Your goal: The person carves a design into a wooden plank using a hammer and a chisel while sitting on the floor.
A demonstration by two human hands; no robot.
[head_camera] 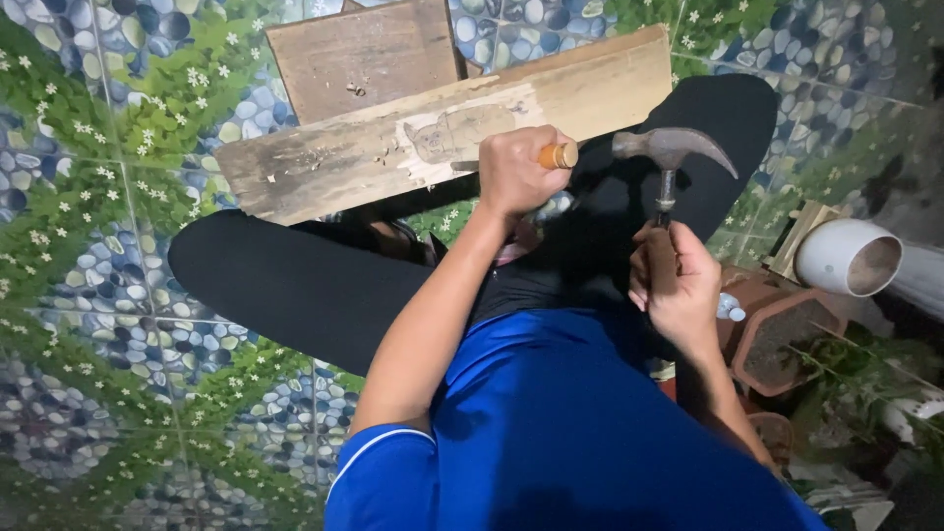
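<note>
A long weathered wooden plank [324,157] lies across my crossed legs, with an animal outline [457,133] carved or drawn near its middle. My left hand [516,169] is closed around a chisel with a round wooden handle [560,155], its blade end pointing at the outline. My right hand [674,280] grips the shaft of a claw hammer [674,147], whose metal head hovers just right of the chisel handle's butt, a small gap apart.
A smaller square board [364,54] lies on the patterned pebble-and-flower tiled floor [98,197] behind the plank. At the right stand a white pipe piece [846,258], brown hexagonal pots [787,334], small wood offcuts [801,231] and some plants.
</note>
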